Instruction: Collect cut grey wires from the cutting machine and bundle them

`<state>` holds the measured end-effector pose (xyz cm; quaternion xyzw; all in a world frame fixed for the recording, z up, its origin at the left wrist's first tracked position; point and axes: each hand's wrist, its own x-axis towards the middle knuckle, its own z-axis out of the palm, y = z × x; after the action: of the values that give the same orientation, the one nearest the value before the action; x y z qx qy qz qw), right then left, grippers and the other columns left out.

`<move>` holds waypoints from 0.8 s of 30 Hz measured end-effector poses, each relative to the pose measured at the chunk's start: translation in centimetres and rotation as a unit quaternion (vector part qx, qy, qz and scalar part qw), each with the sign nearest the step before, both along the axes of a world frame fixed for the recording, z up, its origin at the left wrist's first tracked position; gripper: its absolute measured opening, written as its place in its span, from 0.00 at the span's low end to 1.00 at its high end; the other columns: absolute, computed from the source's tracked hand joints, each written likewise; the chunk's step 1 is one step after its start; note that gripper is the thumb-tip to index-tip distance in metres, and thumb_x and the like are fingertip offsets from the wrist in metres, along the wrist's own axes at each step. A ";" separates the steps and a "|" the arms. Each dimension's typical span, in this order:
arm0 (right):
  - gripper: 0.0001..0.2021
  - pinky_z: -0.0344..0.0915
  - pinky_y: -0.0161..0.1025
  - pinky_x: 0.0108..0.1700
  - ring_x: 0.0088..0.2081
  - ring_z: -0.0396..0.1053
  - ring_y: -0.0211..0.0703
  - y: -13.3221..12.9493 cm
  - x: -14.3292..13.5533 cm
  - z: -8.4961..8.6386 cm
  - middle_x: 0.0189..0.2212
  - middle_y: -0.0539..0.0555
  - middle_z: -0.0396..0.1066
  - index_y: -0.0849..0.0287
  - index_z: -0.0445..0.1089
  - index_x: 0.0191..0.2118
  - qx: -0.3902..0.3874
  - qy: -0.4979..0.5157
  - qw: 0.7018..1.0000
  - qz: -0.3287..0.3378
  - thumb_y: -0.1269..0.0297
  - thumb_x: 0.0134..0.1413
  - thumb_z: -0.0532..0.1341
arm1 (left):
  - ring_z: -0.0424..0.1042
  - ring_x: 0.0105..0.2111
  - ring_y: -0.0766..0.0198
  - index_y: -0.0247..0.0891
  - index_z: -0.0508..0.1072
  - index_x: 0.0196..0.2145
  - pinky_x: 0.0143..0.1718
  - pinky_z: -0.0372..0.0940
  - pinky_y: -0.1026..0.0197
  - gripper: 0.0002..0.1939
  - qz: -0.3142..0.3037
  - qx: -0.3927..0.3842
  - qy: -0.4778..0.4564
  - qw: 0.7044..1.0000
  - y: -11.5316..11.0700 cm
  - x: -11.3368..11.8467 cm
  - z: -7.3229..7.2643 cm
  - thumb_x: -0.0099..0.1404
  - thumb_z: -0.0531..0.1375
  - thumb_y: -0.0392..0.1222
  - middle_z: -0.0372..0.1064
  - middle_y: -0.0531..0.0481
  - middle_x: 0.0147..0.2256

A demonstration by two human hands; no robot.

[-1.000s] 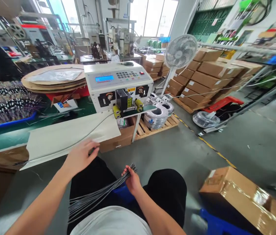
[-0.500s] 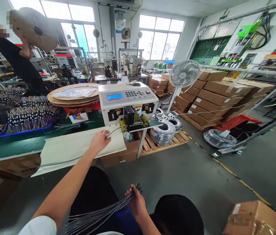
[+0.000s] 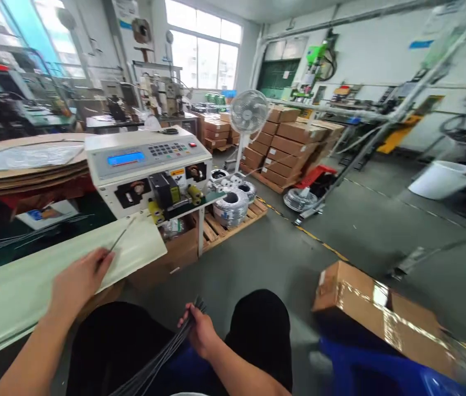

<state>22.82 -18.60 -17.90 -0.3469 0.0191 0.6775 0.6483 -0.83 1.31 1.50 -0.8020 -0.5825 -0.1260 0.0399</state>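
Head view: at eight o'clock, the left hand (image 3: 82, 278) pinches a wire (image 3: 122, 235) (apparently collecting it). At six, the right hand (image 3: 199, 329) grips a bundle (image 3: 163, 353); next calls for a steady pinch.

The person's bare left hand (image 3: 81, 276) is pinching a thin grey wire (image 3: 122, 234) over a pale cream sheet (image 3: 30, 291), near a white, boxy machine (image 3: 150, 170) with a blue display (image 3: 126, 158); the bare right hand (image 3: 202, 331) is gripping a bundle of thin grey wires (image 3: 163, 355).
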 end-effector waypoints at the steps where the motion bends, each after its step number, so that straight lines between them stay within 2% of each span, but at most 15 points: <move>1: 0.18 0.68 0.42 0.38 0.29 0.72 0.42 0.2 0.1 0.0 0.24 0.50 0.71 0.60 0.74 0.36 0.007 -0.005 1.000 -0.001 0.52 0.45 0.71 | 0.74 0.34 0.56 0.49 0.69 0.40 0.25 0.61 0.63 0.21 -0.024 0.040 -0.004 0.999 -1.1 -0.5 -0.8 0.70 0.43 0.61 0.75 0.56 0.34; 3: 0.19 0.67 0.42 0.39 0.32 0.74 0.44 0.4 0.3 0.1 0.26 0.51 0.73 0.61 0.74 0.37 0.017 -0.019 1.000 -0.003 0.51 0.44 0.71 | 0.75 0.36 0.59 0.48 0.71 0.39 0.27 0.63 0.64 0.19 -0.108 0.106 -0.019 0.988 -4.5 -0.6 -2.4 0.70 0.47 0.59 0.76 0.57 0.35; 5: 0.20 0.67 0.42 0.41 0.35 0.75 0.46 0.4 0.3 0.6 0.29 0.54 0.75 0.61 0.74 0.39 0.019 -0.034 0.999 0.004 0.51 0.44 0.72 | 0.75 0.35 0.62 0.44 0.74 0.38 0.31 0.65 0.65 0.17 -0.207 0.088 -0.018 0.974 -8.9 0.6 -3.9 0.71 0.50 0.54 0.77 0.53 0.35; 7: 0.20 0.68 0.43 0.42 0.36 0.75 0.46 0.3 0.2 1.1 0.32 0.56 0.77 0.61 0.74 0.40 0.014 -0.041 0.999 0.018 0.53 0.45 0.72 | 0.75 0.34 0.65 0.42 0.75 0.38 0.34 0.65 0.65 0.17 -0.259 -0.019 0.002 0.966 -12.9 2.8 -5.4 0.72 0.49 0.49 0.76 0.50 0.34; 9: 0.18 0.68 0.43 0.44 0.37 0.75 0.45 0.3 0.0 1.2 0.34 0.56 0.78 0.60 0.74 0.40 0.017 -0.040 0.999 0.021 0.54 0.47 0.71 | 0.74 0.33 0.65 0.41 0.74 0.36 0.33 0.63 0.64 0.20 -0.248 -0.132 0.026 0.959 -15.3 5.0 -7.0 0.74 0.46 0.48 0.75 0.50 0.32; 11: 0.16 0.68 0.44 0.46 0.39 0.76 0.45 0.3 -0.2 1.2 0.37 0.57 0.79 0.60 0.75 0.41 0.020 -0.034 0.999 0.023 0.56 0.49 0.70 | 0.73 0.32 0.64 0.40 0.73 0.34 0.31 0.61 0.63 0.22 -0.214 -0.200 0.045 0.955 -16.4 6.4 -8.4 0.75 0.43 0.49 0.74 0.49 0.31; 14: 0.16 0.68 0.45 0.49 0.43 0.76 0.47 0.1 -0.4 1.1 0.42 0.58 0.79 0.60 0.74 0.44 0.012 -0.031 0.999 0.032 0.58 0.50 0.69 | 0.72 0.33 0.63 0.39 0.72 0.34 0.30 0.58 0.62 0.23 -0.202 -0.235 0.061 0.949 -16.6 6.8 -9.7 0.75 0.42 0.49 0.73 0.48 0.32; 17: 0.18 0.68 0.47 0.51 0.44 0.76 0.48 -0.2 -0.3 1.2 0.44 0.58 0.78 0.60 0.74 0.45 0.008 -0.036 0.999 0.032 0.58 0.50 0.68 | 0.71 0.33 0.62 0.39 0.72 0.35 0.30 0.56 0.62 0.23 -0.214 -0.246 0.072 0.943 -16.6 6.4 -10.2 0.74 0.42 0.50 0.72 0.48 0.32; 20: 0.17 0.67 0.49 0.53 0.45 0.76 0.49 -0.3 -0.2 1.4 0.43 0.57 0.79 0.59 0.74 0.45 0.014 -0.043 0.999 0.025 0.58 0.50 0.68 | 0.71 0.33 0.61 0.39 0.72 0.34 0.29 0.55 0.61 0.23 -0.201 -0.259 0.083 0.941 -16.7 6.3 -10.4 0.74 0.42 0.51 0.72 0.47 0.32; 24: 0.16 0.68 0.49 0.53 0.44 0.76 0.49 -0.2 -0.3 1.4 0.40 0.56 0.79 0.58 0.73 0.45 0.028 -0.050 0.998 0.015 0.58 0.52 0.67 | 0.72 0.34 0.61 0.38 0.72 0.34 0.30 0.57 0.62 0.24 -0.185 -0.274 0.087 0.940 -16.6 7.3 -10.6 0.74 0.41 0.51 0.74 0.46 0.33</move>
<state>22.48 -18.83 -16.52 -0.3620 -0.0376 0.6689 0.6482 6.46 -15.30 -9.13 -0.8831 -0.4304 0.1036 -0.1552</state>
